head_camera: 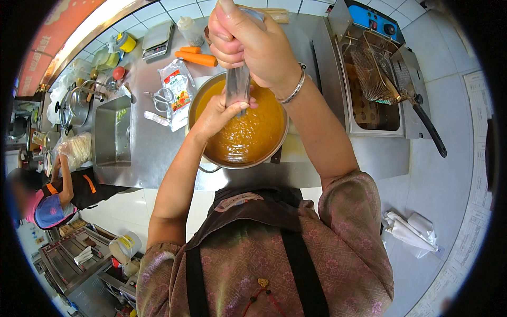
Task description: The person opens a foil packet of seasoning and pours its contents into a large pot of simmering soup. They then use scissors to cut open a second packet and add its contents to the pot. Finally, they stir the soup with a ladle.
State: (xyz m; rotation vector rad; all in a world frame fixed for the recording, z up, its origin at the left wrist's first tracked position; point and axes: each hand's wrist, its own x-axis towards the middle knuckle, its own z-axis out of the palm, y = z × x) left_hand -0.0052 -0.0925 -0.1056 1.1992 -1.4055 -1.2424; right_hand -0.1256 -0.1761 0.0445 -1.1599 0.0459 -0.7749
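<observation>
My right hand (263, 49) is raised over a wide metal pot (253, 165) and grips the upper end of a grey translucent strip, which looks like a squeezed plastic pouch (237, 85). Lower down, my left hand (218, 113) pinches the same pouch near its bottom end, just above the pot. Orange-brown liquid (251, 136) with a glossy, rippled surface fills much of the pot. Left of the pot lie a printed plastic packet (177, 95), scissors (161, 99) and a small white packet (157, 118).
Carrots (198, 58), a kitchen scale (157, 39) and a squeeze bottle (190, 31) stand behind. A sink (113, 158) is at left; a deep fryer (374, 130) with a wire basket (370, 67) is at right. Another person (55, 206) handles a bag of noodle-like strands (75, 150) at far left.
</observation>
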